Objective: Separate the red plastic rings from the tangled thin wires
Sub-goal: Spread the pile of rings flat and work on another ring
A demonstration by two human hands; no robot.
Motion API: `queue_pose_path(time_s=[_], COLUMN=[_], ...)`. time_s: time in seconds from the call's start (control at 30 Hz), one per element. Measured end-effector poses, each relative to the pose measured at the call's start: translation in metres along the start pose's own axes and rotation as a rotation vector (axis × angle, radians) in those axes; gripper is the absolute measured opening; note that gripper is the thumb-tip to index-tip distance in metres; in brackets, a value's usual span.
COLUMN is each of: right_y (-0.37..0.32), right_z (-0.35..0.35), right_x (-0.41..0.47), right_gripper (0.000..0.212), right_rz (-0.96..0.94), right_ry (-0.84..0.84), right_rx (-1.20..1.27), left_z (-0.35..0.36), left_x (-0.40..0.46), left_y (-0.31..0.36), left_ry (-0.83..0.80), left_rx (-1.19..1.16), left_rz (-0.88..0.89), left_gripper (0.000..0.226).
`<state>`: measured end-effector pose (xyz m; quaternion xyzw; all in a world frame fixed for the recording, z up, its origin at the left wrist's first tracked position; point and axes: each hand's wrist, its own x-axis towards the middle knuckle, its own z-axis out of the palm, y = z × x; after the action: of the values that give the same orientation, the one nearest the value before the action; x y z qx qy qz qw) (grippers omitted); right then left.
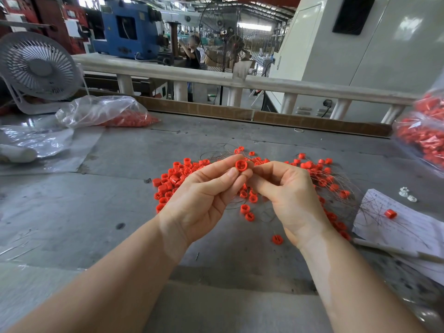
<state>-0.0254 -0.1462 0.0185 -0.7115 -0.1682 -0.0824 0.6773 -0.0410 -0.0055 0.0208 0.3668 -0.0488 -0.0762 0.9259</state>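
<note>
Both forearms reach up to centre frame, where the left hand (pixel 201 195) pinches one red ring (pixel 241 165), open face toward the camera. Touching it from the right, the right hand (pixel 292 198) has fingers curled, apparently pinching its thin wire, too fine to confirm.

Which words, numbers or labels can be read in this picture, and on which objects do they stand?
No text reads clearly.
Sheet of paper at the right of the table: handwritten lines, too faint and small to read.
Papers on the red wall at the far left: too blurred.
Blue machine: no label can be read.
</note>
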Motion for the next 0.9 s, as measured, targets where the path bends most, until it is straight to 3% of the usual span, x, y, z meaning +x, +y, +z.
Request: queue_pose_path(time_s=[0.5, 0.63, 0.9], right_y=[-0.001, -0.0001, 0.001], right_z=[0.0023, 0.0036, 0.0022], right_x=[-0.0011, -0.0014, -0.0001], right_gripper=[0.019, 0.007, 0.024], right_rz=[0.116, 0.068, 0.068], right_ry=[-0.081, -0.099, -0.064], right_rx=[0.112, 0.084, 0.007], left_z=[0.0007, 0.0003, -0.0017], left_x=[0.0002, -0.0003, 0.0024], left_y=[0.0, 0.0001, -0.0007], left_ry=[-0.016, -0.022, 0.011], left_rx=[-0.047, -0.047, -0.036], left_rz=[0.002, 0.007, 0.036], left_gripper=[0.025, 0.025, 0.024])
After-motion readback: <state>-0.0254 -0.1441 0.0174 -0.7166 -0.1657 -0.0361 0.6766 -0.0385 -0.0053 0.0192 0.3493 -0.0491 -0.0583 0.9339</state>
